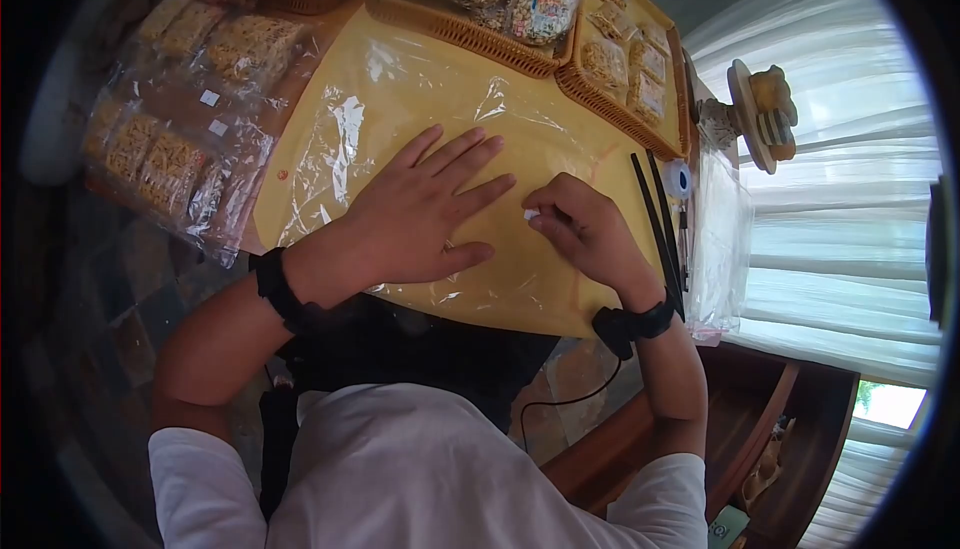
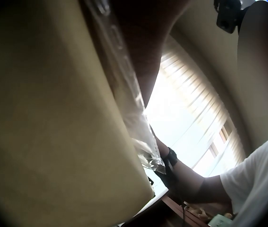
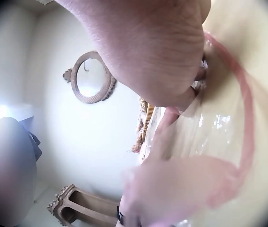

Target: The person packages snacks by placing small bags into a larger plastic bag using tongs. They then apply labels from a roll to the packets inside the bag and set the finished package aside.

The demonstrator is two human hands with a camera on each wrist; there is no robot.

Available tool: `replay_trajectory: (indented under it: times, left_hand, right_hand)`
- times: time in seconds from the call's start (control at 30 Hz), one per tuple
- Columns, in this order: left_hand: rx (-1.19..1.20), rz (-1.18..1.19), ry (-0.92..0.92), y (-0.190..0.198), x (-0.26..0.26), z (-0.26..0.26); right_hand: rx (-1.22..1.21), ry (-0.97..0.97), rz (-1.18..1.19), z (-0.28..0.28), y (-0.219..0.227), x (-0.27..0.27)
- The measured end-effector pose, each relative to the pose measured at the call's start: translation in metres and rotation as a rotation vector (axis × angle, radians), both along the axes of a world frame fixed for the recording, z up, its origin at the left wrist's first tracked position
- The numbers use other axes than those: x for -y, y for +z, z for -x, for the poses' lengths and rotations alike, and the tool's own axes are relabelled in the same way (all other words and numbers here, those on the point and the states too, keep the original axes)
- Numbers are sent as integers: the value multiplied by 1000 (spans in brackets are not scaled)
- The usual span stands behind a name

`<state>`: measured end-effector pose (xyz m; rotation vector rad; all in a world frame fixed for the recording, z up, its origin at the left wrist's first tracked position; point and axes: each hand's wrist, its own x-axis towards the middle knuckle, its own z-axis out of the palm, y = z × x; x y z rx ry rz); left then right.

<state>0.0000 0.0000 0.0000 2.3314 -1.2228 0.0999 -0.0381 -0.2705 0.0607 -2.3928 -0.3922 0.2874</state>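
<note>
A large clear plastic bag (image 1: 345, 134) lies spread over the yellow tabletop (image 1: 540, 304), shining in streaks. My left hand (image 1: 420, 204) rests on it with the fingers spread and straight. Beside it, my right hand (image 1: 585, 224) has curled fingers and pinches a small white piece (image 1: 531, 215) between thumb and forefinger; its kind cannot be made out. In the right wrist view, the right hand (image 3: 157, 52) hides most of what it holds, and glossy plastic (image 3: 214, 123) stretches below. The left wrist view shows a folded plastic edge (image 2: 131, 104) by the left forearm.
Wicker baskets of packaged snacks (image 1: 540, 11) (image 1: 630, 64) line the far side. Bagged snack blocks (image 1: 160, 154) lie at the left. Two black sticks (image 1: 655, 219), a roll of tape (image 1: 678, 179) and more clear plastic (image 1: 722, 239) are along the right edge.
</note>
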Motion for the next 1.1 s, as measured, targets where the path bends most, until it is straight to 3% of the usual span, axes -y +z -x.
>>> replay_trajectory:
  times: [0.3,0.5,0.57,0.77,1.1]
  left_hand:
    - [-1,1,-3,-1,0,-1]
    - [2,-3,0,-2,0,0]
    - [0,-4,1,-1,0,0]
    - [-9,2,2,-3,0,0]
    - [3,40,-2,-11,1,-1]
  right_hand:
    - [126,139,6,-6,-9,11]
    - [-154,-48,55,-8,9,4]
    - [174,145,147,-12,6,7]
    - [265,463,387,-29,20,0]
    - [351,677,674,-44,25,-20]
